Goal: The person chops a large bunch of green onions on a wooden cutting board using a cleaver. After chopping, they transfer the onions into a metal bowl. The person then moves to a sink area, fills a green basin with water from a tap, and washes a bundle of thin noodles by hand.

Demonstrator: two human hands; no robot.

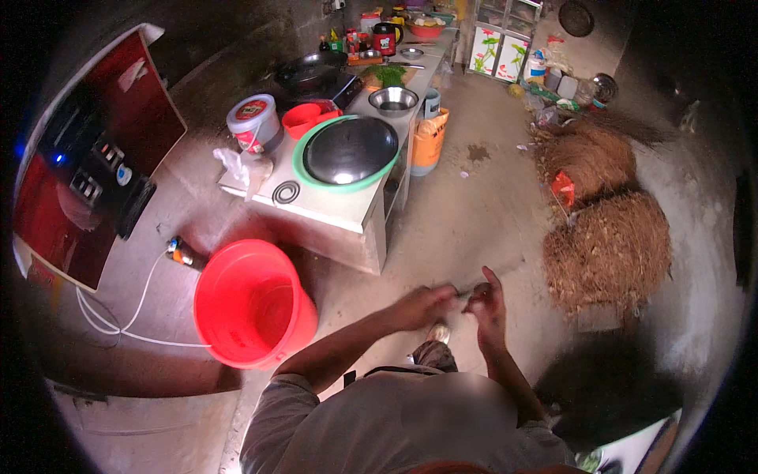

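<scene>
My left hand (427,306) and my right hand (490,305) are held close together in front of my body, above the concrete floor (474,225). Blur softens the left hand, whose fingers point toward the right one. On the right hand one finger sticks up while the others curl inward. A small dark spot shows between the two hands; whether it is a held object I cannot tell. To the left of my hands stands a red plastic bucket (254,302), with only a reddish interior visible. Beyond it is a white-topped counter (331,207) bearing a green basin (301,169) under a dark pan lid (350,148).
A lidded plastic pail (254,124), a mosquito coil (286,192), a steel bowl (393,99) and a black wok (311,71) sit on the counter. Bundles of dry brushwood (607,252) lie on the right. A white cable (145,339) runs to the bucket. An orange bag (430,139) stands beside the counter.
</scene>
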